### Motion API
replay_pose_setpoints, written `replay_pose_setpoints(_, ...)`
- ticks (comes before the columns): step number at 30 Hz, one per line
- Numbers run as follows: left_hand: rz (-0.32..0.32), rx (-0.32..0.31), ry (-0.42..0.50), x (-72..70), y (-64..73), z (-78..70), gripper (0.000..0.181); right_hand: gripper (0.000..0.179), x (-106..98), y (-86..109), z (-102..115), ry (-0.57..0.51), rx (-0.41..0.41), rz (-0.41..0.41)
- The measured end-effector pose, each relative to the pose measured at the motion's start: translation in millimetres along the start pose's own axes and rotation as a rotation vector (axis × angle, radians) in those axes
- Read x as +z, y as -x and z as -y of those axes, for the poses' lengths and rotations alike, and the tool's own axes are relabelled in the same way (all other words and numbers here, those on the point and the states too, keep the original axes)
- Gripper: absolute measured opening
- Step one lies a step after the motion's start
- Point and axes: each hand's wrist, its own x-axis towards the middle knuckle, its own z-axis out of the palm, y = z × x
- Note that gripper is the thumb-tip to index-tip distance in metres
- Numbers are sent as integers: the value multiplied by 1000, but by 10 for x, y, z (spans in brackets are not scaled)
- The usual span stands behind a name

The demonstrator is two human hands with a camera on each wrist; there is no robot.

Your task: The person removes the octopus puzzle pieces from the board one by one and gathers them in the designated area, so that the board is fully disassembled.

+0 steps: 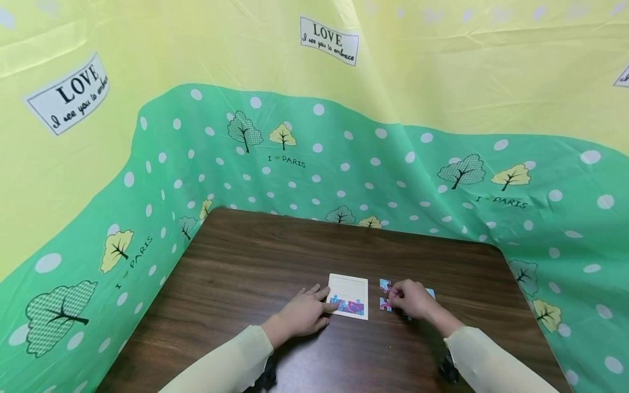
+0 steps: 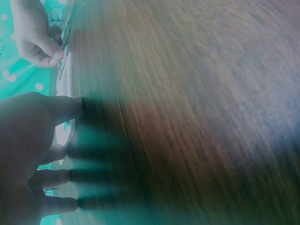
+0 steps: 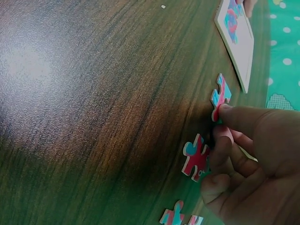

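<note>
My left hand lies with its fingers spread on the table, one finger reaching onto the left edge of a white puzzle board. Joined pink and blue pieces fill the lower part of that board. To its right, my right hand pinches a pink and blue puzzle piece between thumb and finger, at the tabletop. Another puzzle piece lies below those fingers in the right wrist view. The left wrist view shows the left hand edge-on, fingertips down on the wood.
More loose pieces lie near the right hand, partly hidden by it in the head view. A dark wooden table carries everything. Behind and beside it hangs a green and yellow printed curtain.
</note>
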Motion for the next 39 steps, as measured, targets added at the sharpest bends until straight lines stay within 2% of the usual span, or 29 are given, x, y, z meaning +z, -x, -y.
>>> replay_pose_setpoints(10, 30, -5, 4, -44, 2, -6, 52, 15, -4, -12, 0, 5, 14, 7)
replay_pose_setpoints(14, 26, -3, -7, -55, 14, -12, 52, 12, -18, -9, 38, 3, -6, 5)
replay_pose_setpoints(21, -30, 35, -76, -47, -4, -73, 53, 7, 3, -1, 227, -8, -112, -17)
replay_pose_setpoints(27, -80, 91, -105, -61, -57, -152, 52, 11, 153, -52, 379, -9, -194, -15)
replay_pose_setpoints(33, -84, 153, -125, -58, -74, -208, 52, 18, 283, -78, 468, 32, -294, -21)
replay_pose_setpoints(39, -89, 188, -155, -20, -68, -215, 55, 20, 324, -64, 539, 1, -330, 9)
